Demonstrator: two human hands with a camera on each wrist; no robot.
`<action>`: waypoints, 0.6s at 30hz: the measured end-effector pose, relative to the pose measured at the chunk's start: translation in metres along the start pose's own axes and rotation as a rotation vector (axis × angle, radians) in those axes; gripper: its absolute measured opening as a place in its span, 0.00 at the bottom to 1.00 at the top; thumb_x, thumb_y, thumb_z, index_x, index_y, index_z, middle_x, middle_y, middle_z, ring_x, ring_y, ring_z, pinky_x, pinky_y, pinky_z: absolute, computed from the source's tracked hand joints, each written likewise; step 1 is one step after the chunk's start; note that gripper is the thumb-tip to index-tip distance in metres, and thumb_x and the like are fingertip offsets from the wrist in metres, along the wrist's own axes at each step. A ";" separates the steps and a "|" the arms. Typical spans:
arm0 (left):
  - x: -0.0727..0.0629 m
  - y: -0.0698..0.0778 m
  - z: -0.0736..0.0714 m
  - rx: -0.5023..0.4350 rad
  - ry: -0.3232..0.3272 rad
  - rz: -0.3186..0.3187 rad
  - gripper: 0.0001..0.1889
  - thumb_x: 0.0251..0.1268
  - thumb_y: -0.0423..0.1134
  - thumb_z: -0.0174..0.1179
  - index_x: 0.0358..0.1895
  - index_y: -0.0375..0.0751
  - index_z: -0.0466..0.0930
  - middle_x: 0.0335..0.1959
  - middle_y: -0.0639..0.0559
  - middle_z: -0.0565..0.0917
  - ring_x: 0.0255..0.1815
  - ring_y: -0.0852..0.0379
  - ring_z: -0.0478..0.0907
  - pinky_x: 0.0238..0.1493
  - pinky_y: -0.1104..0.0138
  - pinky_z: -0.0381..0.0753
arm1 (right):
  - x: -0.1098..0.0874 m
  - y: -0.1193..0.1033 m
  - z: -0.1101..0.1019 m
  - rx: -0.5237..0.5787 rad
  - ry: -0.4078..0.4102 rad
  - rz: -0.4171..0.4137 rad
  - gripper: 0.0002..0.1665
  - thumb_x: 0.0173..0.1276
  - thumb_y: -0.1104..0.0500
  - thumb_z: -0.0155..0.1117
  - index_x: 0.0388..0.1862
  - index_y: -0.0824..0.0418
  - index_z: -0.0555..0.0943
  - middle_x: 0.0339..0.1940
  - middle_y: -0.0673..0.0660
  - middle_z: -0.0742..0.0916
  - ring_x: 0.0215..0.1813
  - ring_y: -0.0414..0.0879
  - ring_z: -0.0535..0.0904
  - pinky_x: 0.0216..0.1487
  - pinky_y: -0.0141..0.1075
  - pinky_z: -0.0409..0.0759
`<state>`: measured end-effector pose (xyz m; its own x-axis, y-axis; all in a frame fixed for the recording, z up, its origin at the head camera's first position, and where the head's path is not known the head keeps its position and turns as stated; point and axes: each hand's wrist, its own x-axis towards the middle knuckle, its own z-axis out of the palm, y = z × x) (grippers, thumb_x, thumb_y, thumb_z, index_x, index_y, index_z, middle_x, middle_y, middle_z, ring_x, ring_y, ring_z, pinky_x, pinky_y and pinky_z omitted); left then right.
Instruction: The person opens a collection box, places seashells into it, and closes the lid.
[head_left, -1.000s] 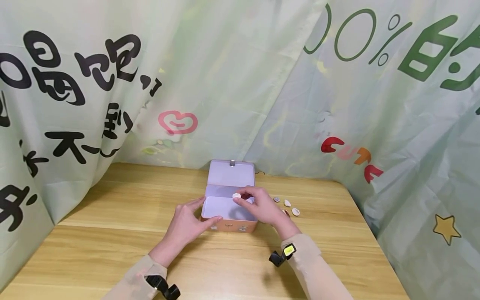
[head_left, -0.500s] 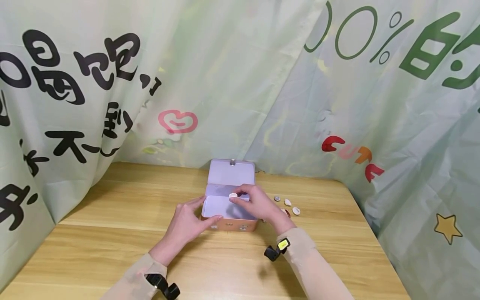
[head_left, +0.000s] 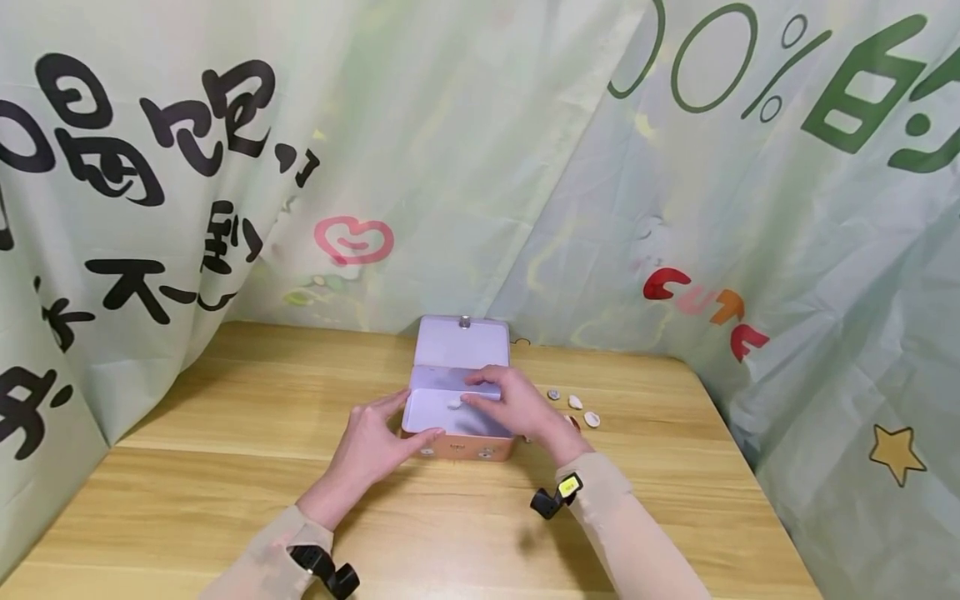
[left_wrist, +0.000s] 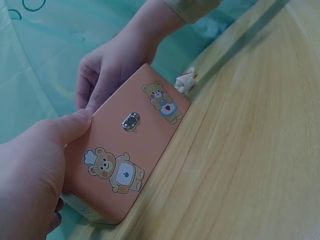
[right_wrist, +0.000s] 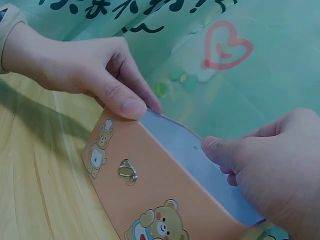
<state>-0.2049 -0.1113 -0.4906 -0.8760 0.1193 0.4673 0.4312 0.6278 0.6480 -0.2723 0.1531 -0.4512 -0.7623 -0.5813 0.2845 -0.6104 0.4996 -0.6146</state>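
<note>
An orange tin box [head_left: 461,448] with bear pictures and a metal clasp stands on the table, its lilac lid [head_left: 461,342] raised. My left hand [head_left: 371,442] grips the box's left end, thumb on the front rim and fingers round the side. Over the box's inside is my right hand [head_left: 517,404], thumb and forefinger parted. Just off its thumb tip, a small white shell [head_left: 454,404] shows against the lilac interior. In the right wrist view, the right hand [right_wrist: 280,165] hides part of the opening, and the shell is not visible there.
Several small shells [head_left: 592,419] lie on the wooden table [head_left: 262,483] to the right of the box, partly behind the right wrist. One whitish shell [left_wrist: 186,81] shows near the box's lower corner in the left wrist view. A printed curtain [head_left: 450,167] hangs behind.
My right hand moved slightly left over the box, then its fingers parted and let go of the white shell, which is now lower. The left hand stays on the box.
</note>
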 end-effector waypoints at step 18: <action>0.003 0.002 -0.003 0.005 -0.039 -0.066 0.52 0.50 0.71 0.77 0.67 0.31 0.81 0.61 0.28 0.81 0.08 0.67 0.57 0.22 0.64 0.79 | -0.047 0.005 -0.049 0.065 0.163 0.049 0.14 0.73 0.61 0.74 0.53 0.66 0.89 0.53 0.60 0.90 0.57 0.59 0.85 0.60 0.62 0.81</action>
<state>-0.2059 -0.1120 -0.4859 -0.9103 0.1072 0.3998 0.3712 0.6392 0.6736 -0.2498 0.2145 -0.4320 -0.8189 -0.4425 0.3656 -0.5605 0.4791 -0.6755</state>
